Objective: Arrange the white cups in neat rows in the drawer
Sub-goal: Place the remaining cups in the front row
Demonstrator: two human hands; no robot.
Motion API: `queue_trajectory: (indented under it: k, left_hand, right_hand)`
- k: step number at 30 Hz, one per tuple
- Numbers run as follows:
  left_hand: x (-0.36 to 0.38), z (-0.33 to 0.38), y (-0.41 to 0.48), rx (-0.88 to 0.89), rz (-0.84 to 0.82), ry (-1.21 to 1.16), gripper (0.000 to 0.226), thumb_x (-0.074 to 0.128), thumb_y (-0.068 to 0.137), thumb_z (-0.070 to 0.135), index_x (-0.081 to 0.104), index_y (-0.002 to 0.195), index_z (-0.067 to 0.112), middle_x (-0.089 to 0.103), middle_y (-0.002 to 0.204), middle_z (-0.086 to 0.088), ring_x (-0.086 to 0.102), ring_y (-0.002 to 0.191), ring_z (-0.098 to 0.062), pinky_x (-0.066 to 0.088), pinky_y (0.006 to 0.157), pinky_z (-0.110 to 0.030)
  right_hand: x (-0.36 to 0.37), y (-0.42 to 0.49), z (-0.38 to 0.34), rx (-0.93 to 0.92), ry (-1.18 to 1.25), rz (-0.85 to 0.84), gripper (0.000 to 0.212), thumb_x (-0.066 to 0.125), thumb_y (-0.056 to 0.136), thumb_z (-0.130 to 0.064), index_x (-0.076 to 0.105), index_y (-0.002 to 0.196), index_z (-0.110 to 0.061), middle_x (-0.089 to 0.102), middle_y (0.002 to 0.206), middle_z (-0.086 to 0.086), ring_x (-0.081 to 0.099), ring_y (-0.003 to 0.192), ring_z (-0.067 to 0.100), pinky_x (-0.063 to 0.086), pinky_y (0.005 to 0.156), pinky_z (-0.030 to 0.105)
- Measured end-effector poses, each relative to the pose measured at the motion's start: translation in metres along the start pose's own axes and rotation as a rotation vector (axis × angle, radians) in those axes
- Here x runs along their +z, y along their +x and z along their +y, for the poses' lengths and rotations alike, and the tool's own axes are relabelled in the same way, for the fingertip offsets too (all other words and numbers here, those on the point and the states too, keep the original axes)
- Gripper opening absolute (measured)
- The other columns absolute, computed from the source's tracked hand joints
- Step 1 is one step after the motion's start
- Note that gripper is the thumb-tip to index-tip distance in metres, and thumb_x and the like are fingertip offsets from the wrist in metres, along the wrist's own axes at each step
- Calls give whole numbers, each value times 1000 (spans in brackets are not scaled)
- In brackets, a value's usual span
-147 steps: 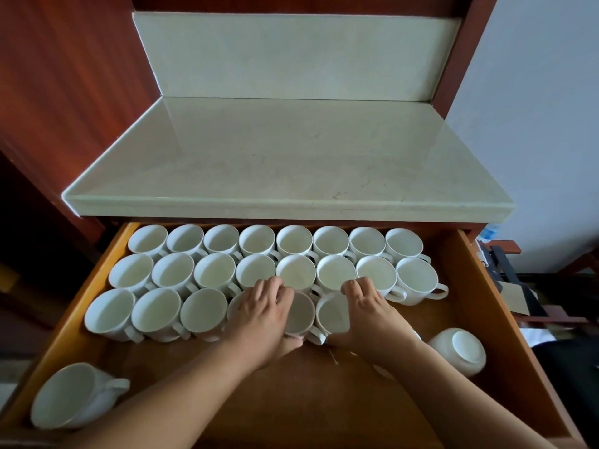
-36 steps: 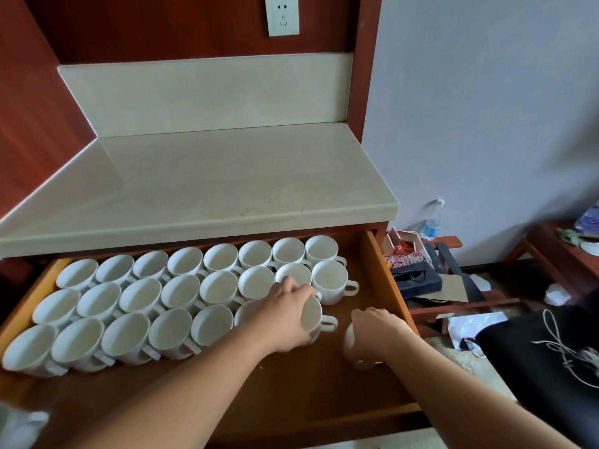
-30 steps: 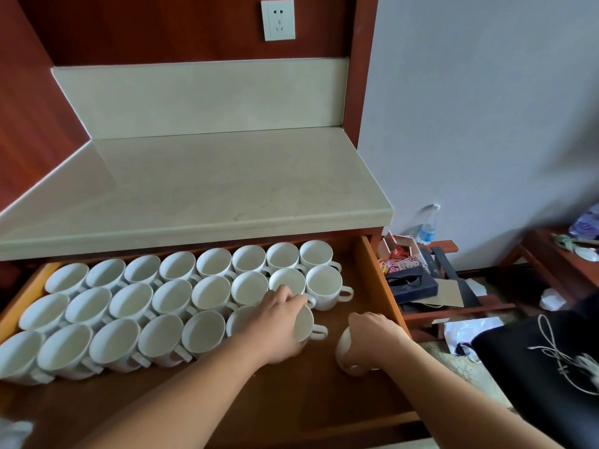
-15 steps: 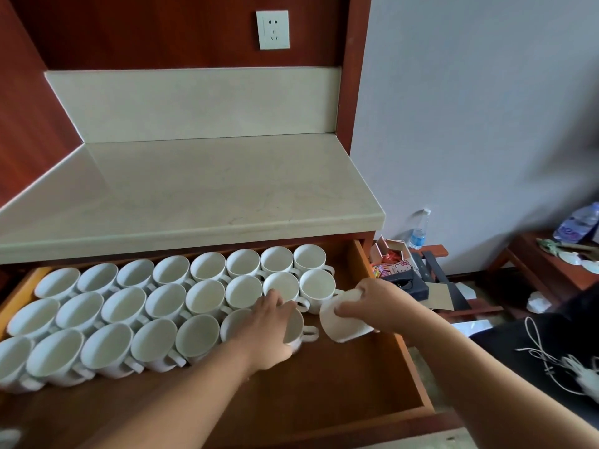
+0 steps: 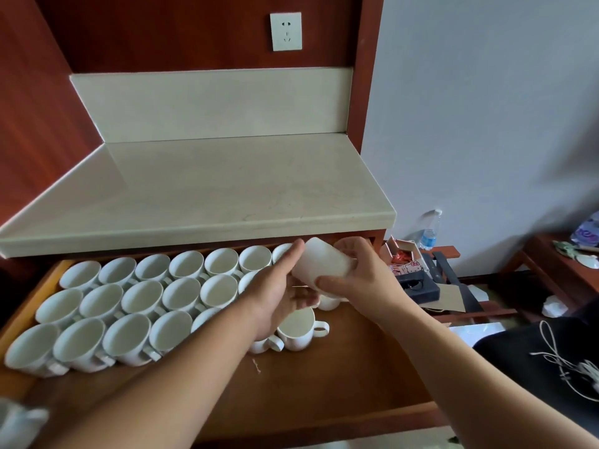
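Note:
Several white cups (image 5: 142, 296) stand upright in three rows across the open wooden drawer (image 5: 324, 387). One more white cup (image 5: 321, 265) is in the air over the drawer's right end, tilted on its side. My right hand (image 5: 359, 280) grips it from the right. My left hand (image 5: 278, 296) cradles it from the left and below, fingers pointing up along its side. Under my hands, a cup (image 5: 299, 328) with its handle to the right ends the front row. My hands partly hide the right ends of the back rows.
A lone cup (image 5: 19, 422) lies at the bottom left edge. A pale stone counter (image 5: 210, 189) overhangs the drawer's back. Right of the cabinet sit a low shelf with clutter (image 5: 418, 280), a water bottle (image 5: 431, 231) and a black bag (image 5: 534, 367).
My right hand lifted the cup from the drawer's right floor up and back. My left hand left the front-row cup and rose to meet the lifted cup.

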State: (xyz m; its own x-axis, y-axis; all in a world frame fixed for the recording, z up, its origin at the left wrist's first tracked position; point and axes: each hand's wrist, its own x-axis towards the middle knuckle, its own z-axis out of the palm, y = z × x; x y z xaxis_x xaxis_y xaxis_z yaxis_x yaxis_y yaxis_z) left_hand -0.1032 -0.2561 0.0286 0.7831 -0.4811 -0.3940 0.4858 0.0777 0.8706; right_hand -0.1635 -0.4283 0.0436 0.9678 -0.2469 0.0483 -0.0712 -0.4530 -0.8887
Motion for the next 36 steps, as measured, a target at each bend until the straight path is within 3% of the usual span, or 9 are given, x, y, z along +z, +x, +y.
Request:
queue_trajectory:
  k: [3, 6, 9, 16, 18, 21, 27, 31, 36]
  left_hand:
    - [-1, 12, 1, 66, 48, 113, 48, 79, 84, 43, 73, 116, 7, 74, 113, -19, 73, 96, -31, 60, 89, -43]
    - [-6, 21, 3, 139, 31, 445, 52, 90, 63, 46, 75, 107, 21, 77, 106, -7, 74, 99, -27, 56, 98, -49]
    - [0, 27, 1, 146, -23, 731, 58, 91, 59, 48, 69, 112, 37, 75, 107, 9, 71, 100, -12, 55, 98, -40]
    - [6, 11, 9, 97, -161, 741, 74, 92, 66, 44, 54, 130, 38, 65, 123, 18, 65, 110, -2, 50, 104, -34]
    - [0, -4, 12, 126, -118, 760, 65, 86, 71, 46, 57, 128, 36, 64, 124, 17, 61, 113, 1, 49, 104, -32]
    - [-19, -32, 10, 246, 70, 1130, 27, 68, 85, 44, 62, 110, 35, 63, 111, 15, 62, 101, -5, 55, 90, -35]
    - [-41, -74, 16, 538, 7, 1778, 27, 46, 96, 54, 57, 108, 32, 65, 105, 6, 61, 96, -24, 47, 81, -38]
    - [-40, -77, 19, 481, -36, 1804, 22, 47, 101, 41, 60, 98, 25, 68, 98, -3, 65, 91, -31, 53, 75, -40]
    - [-36, -77, 18, 420, 5, 1853, 28, 46, 104, 43, 63, 97, 22, 70, 93, -8, 68, 88, -34, 55, 70, -41]
  right_hand:
    - [2, 1, -9, -98, -178, -73, 81, 86, 72, -36, 43, 140, -31, 49, 127, -12, 54, 108, 7, 48, 77, 20]
    - [-7, 4, -10, -115, -301, -148, 94, 84, 72, -43, 33, 150, -34, 43, 135, -10, 49, 119, 9, 41, 87, 23]
    - [-17, 5, -11, -149, -466, -240, 99, 81, 72, -51, 26, 153, -41, 35, 142, -13, 44, 117, 7, 38, 89, 23]
    - [-19, 8, 1, -65, -709, -345, 94, 76, 71, -62, 34, 151, -35, 42, 135, -5, 49, 116, 16, 49, 92, 32]
    - [-16, 5, 11, -2, -723, -333, 92, 73, 70, -64, 36, 147, -30, 41, 129, -2, 51, 114, 20, 52, 93, 36]
    - [-12, 0, 25, 68, -727, -307, 88, 75, 69, -58, 39, 143, -29, 38, 126, -1, 51, 113, 24, 53, 91, 37]
    - [1, -3, 40, 67, -811, -250, 77, 71, 68, -60, 45, 130, -24, 41, 115, -1, 55, 108, 25, 52, 83, 34]
    - [8, -3, 49, 25, -954, -185, 73, 57, 73, -71, 50, 123, -19, 49, 121, 2, 44, 123, 28, 43, 101, 38]
    - [14, -2, 64, 36, -982, -201, 70, 51, 75, -73, 51, 118, -19, 51, 117, 4, 50, 118, 29, 45, 100, 39]
